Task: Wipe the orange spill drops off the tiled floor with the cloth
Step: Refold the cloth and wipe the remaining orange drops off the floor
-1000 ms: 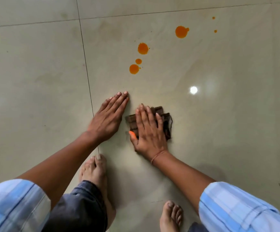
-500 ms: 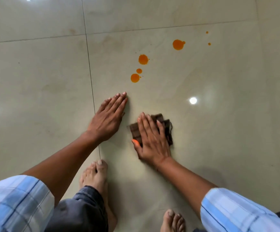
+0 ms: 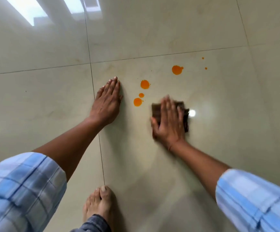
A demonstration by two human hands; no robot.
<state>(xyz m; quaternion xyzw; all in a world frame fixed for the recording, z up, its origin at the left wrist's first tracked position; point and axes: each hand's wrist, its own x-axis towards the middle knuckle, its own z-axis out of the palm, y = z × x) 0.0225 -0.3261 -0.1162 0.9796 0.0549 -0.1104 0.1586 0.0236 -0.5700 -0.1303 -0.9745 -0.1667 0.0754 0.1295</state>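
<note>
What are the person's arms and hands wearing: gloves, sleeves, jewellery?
No gloves: both hands are bare. The left hand shows no ring or watch; the right hand is too motion-blurred to tell. Both arms wear light blue and white checked sleeves, left sleeve and right sleeve, ending near the elbows.

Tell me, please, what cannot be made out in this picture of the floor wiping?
- Cloth: head view; the right hand covers most of it, so its folds and any stain are hidden.
- Right hand: blurred; finger outlines unclear.
- Smallest specks near the drops: too small to count.
- Foot: heel hidden by the trouser leg and the bottom edge.
</note>
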